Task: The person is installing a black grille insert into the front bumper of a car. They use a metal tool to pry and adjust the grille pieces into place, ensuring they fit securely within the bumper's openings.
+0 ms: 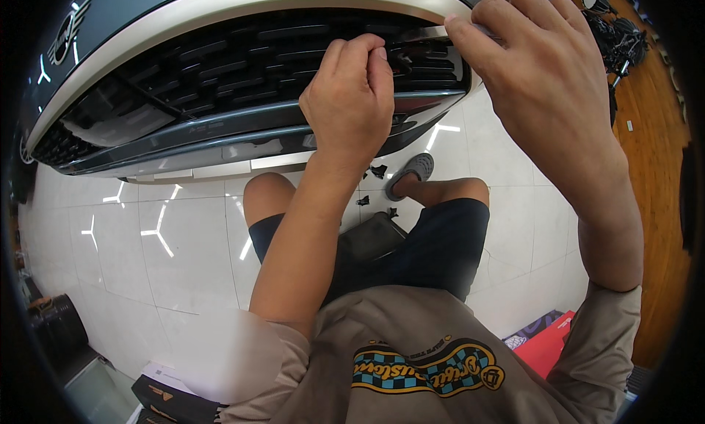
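Observation:
The front of a car fills the top of the view, with a black grille (235, 60) framed by a pale beige trim band (286, 6). My left hand (349, 97) is closed, fingers curled and thumb pressed in, against the right half of the grille. To its right, my right hand (532, 64) is raised at the grille's right end, thumb and fingers bent together beside the trim band. A narrow shiny strip (422, 34) runs between the two hands along the grille's upper edge. What either hand grips is hidden by the fingers.
Several small black pieces (378, 171) lie on the white tiled floor (191, 248) between my legs, near a grey clog (417, 173). A black box (165, 398) sits at lower left, a red item (543, 347) at lower right. Black gear (620, 45) stands on wooden flooring (650, 225).

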Available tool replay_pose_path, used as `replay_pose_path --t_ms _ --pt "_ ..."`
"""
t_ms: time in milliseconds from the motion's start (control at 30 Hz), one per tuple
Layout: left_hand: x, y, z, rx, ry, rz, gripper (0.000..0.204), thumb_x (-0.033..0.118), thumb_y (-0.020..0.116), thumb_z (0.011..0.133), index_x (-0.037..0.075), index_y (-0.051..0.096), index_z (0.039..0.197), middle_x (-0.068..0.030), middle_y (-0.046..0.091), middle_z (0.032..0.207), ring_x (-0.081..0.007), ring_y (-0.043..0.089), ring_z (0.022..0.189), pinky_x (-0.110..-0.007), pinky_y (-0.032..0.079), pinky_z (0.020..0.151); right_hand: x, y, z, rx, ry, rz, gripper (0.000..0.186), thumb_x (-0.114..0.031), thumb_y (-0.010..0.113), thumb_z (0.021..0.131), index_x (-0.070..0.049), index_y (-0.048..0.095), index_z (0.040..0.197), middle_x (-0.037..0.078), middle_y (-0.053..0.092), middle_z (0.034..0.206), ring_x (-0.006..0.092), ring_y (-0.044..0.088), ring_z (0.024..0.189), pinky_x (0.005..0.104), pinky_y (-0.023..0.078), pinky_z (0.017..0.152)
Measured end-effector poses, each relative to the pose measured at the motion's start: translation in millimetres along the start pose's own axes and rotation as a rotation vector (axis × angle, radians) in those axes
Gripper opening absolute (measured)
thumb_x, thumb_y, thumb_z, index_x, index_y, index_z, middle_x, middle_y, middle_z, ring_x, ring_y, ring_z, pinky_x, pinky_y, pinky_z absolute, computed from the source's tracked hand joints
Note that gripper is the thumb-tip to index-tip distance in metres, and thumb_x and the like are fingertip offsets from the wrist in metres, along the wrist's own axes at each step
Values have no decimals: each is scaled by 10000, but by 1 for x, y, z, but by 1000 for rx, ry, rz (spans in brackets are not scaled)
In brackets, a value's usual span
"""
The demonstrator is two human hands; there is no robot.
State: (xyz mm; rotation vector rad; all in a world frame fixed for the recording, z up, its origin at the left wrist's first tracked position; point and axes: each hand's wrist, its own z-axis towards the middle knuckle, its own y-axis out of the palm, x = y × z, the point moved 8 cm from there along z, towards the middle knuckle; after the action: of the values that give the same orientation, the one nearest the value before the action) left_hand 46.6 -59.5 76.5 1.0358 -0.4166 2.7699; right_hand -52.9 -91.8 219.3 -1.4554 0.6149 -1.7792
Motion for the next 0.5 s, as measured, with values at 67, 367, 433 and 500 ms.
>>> replay_pose_path --t_ms 67,367,433,500 --pt "0 -1 1 -1 -24 -22 79 97 685 933 65 736 983 -69 654 799 -254 667 628 -350 503 547 1 -12 8 -59 -9 51 158 -125 672 830 -44 693 964 37 605 813 189 553 804 347 418 747" --pt "0 1 7 -57 -212 -135 98 120 693 914 42 751 903 -69 630 753 -237 604 602 -360 478 568 -10 9 -14 116 -9 -133 311 -46 713 807 -84 731 1115 34 670 966 201 601 873 347 465 745" --pt "1 3 6 -13 -244 -150 100 116 686 910 38 745 888 -74 626 753 -239 596 599 -369 476 570 -11 9 -16 129 -3 -115 319 -57 709 793 -78 727 1112 33 674 982 203 601 872 346 471 734" --pt "2 4 2 40 -274 -155 103 113 678 910 35 735 878 -81 623 758 -245 594 600 -384 480 577 -12 12 -23 150 11 -87 329 -71 707 779 -72 724 1107 31 679 1004 202 601 870 344 478 721"
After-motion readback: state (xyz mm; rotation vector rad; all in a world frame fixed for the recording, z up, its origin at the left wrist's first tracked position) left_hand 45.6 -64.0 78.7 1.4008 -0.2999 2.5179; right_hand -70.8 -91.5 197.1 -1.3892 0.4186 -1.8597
